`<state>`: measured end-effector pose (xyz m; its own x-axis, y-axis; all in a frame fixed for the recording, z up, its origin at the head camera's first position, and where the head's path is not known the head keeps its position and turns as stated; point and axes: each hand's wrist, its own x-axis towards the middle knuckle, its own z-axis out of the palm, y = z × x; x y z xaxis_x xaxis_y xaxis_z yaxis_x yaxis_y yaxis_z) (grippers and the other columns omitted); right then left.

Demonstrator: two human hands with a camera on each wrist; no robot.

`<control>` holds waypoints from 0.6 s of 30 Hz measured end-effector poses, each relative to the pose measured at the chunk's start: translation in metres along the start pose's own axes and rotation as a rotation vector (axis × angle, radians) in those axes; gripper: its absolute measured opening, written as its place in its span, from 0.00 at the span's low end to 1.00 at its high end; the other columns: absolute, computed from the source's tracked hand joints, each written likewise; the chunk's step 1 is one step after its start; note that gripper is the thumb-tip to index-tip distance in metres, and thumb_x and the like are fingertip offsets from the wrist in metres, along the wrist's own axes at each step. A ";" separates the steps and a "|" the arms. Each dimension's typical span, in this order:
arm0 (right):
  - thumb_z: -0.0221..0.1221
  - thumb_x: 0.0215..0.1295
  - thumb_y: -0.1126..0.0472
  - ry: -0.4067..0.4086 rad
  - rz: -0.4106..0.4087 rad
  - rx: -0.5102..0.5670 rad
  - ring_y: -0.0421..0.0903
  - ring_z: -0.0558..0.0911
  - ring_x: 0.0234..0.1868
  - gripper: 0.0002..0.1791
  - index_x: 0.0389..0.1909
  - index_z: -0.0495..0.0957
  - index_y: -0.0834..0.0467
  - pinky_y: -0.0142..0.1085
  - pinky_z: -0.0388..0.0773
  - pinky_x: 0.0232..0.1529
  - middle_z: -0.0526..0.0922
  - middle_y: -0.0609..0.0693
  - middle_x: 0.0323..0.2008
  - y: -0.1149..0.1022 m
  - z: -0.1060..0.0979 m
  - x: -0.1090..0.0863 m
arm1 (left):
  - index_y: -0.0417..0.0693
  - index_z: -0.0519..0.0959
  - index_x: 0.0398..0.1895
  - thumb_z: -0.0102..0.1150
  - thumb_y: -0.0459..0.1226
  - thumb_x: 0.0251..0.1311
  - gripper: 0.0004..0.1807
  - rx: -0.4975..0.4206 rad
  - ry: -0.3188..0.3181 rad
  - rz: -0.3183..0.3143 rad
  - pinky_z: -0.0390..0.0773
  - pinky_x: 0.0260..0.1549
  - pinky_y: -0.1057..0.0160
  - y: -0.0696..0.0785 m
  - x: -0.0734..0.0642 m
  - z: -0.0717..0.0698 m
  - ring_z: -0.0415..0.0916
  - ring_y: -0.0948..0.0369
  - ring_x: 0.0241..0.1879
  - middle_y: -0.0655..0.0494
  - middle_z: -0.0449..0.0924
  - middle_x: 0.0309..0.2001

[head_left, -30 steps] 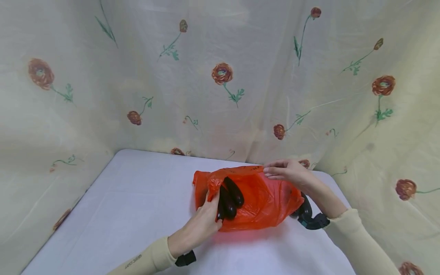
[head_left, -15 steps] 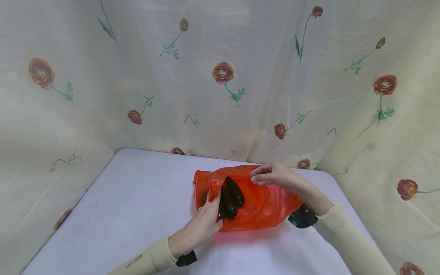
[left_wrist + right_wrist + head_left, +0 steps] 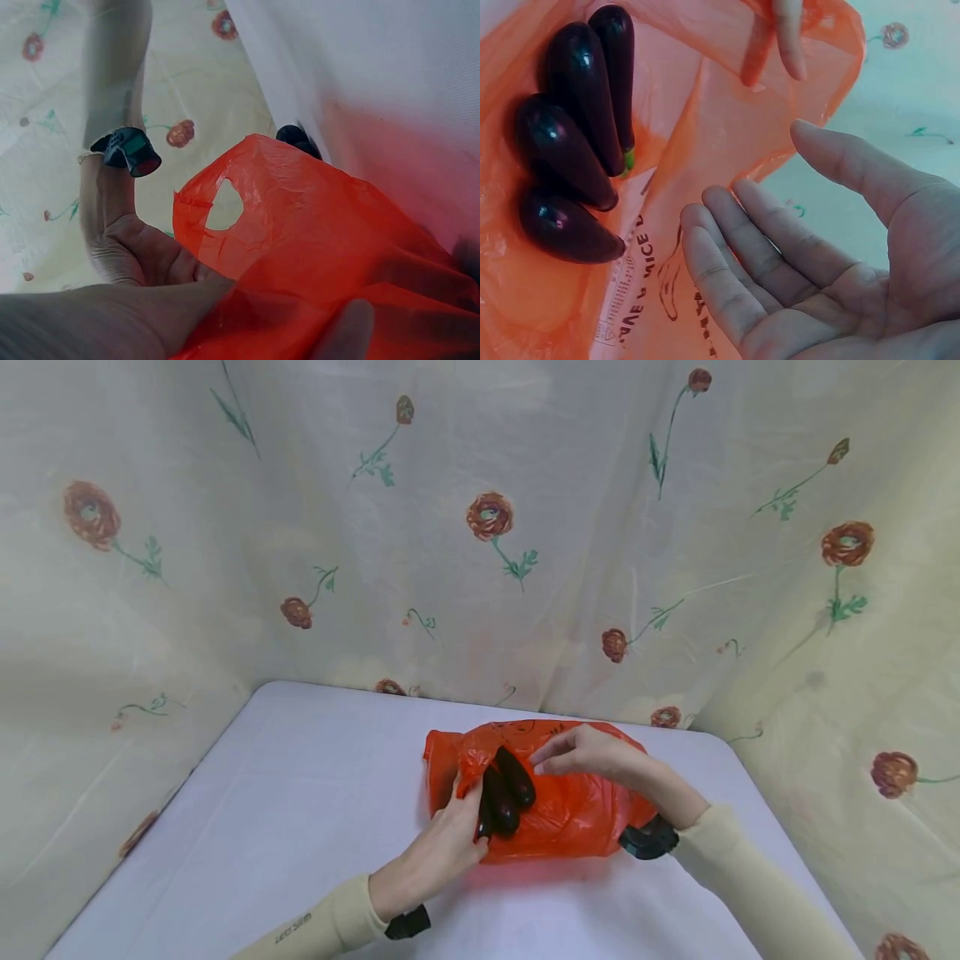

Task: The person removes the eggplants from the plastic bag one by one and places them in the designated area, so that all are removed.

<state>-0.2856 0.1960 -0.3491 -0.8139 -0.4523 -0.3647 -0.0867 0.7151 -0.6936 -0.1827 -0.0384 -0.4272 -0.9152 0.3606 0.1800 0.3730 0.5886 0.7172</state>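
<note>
An orange-red plastic bag (image 3: 577,818) lies on its side on the table, mouth held up. My left hand (image 3: 448,839) grips the bag's left edge, its thumb (image 3: 349,330) over the film in the left wrist view. Several dark purple eggplants (image 3: 577,82) rest together inside the bag, one showing a green stem end. Just right of these eggplants, my right hand (image 3: 585,753) hovers over the bag's opening. In the right wrist view its fingers are spread, slightly bent, and hold nothing.
Dark eggplants (image 3: 296,139) lie on the table beyond the bag in the left wrist view; my right forearm hides them in the head view. The white table (image 3: 315,777) meets a flowered curtain (image 3: 375,552) at the back and sides.
My right hand has let go of the bag's upper right edge and moved left and slightly down toward the eggplants in the bag. The left hand keeps its hold in the same place.
</note>
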 end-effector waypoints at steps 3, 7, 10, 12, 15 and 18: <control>0.64 0.59 0.48 -0.014 0.007 0.002 0.48 0.77 0.54 0.20 0.51 0.82 0.52 0.54 0.73 0.57 0.83 0.47 0.50 0.002 0.002 0.001 | 0.48 0.49 0.74 0.64 0.23 0.50 0.49 0.000 -0.003 0.000 0.84 0.35 0.65 0.000 0.000 0.000 0.77 0.47 0.55 0.47 0.48 0.74; 0.64 0.59 0.48 -0.034 0.001 0.011 0.47 0.78 0.53 0.21 0.50 0.82 0.54 0.54 0.74 0.57 0.84 0.47 0.48 0.003 0.004 0.002 | 0.48 0.49 0.74 0.64 0.23 0.50 0.50 -0.005 -0.004 0.003 0.84 0.35 0.65 0.000 0.000 0.001 0.77 0.47 0.55 0.48 0.47 0.74; 0.64 0.59 0.48 -0.041 -0.012 -0.003 0.46 0.78 0.53 0.19 0.49 0.84 0.52 0.54 0.74 0.56 0.85 0.46 0.47 0.004 0.006 0.003 | 0.49 0.49 0.74 0.64 0.24 0.50 0.49 0.001 -0.001 0.009 0.84 0.34 0.66 0.000 0.000 0.000 0.78 0.47 0.54 0.48 0.47 0.73; 0.65 0.59 0.48 -0.042 -0.021 -0.022 0.46 0.78 0.52 0.18 0.48 0.84 0.51 0.53 0.75 0.55 0.85 0.46 0.47 0.004 0.007 0.003 | 0.49 0.50 0.73 0.64 0.24 0.50 0.48 0.006 -0.002 0.014 0.84 0.33 0.67 0.000 0.000 0.000 0.79 0.48 0.52 0.47 0.50 0.72; 0.65 0.59 0.49 -0.048 -0.015 -0.045 0.47 0.78 0.52 0.17 0.47 0.84 0.50 0.53 0.75 0.54 0.85 0.46 0.46 0.003 0.009 0.005 | 0.49 0.52 0.72 0.64 0.23 0.50 0.47 0.004 -0.003 0.014 0.84 0.32 0.67 -0.001 0.000 0.000 0.80 0.48 0.51 0.46 0.51 0.72; 0.65 0.58 0.50 -0.050 -0.017 -0.081 0.47 0.78 0.52 0.18 0.49 0.84 0.51 0.52 0.76 0.53 0.85 0.47 0.47 0.002 0.014 0.006 | 0.49 0.51 0.73 0.64 0.23 0.50 0.48 -0.003 -0.007 0.005 0.83 0.31 0.68 0.000 0.000 0.001 0.81 0.48 0.50 0.47 0.50 0.72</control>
<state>-0.2830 0.1874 -0.3610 -0.7827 -0.4888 -0.3853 -0.1476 0.7471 -0.6481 -0.1822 -0.0380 -0.4279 -0.9124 0.3681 0.1791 0.3770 0.5850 0.7181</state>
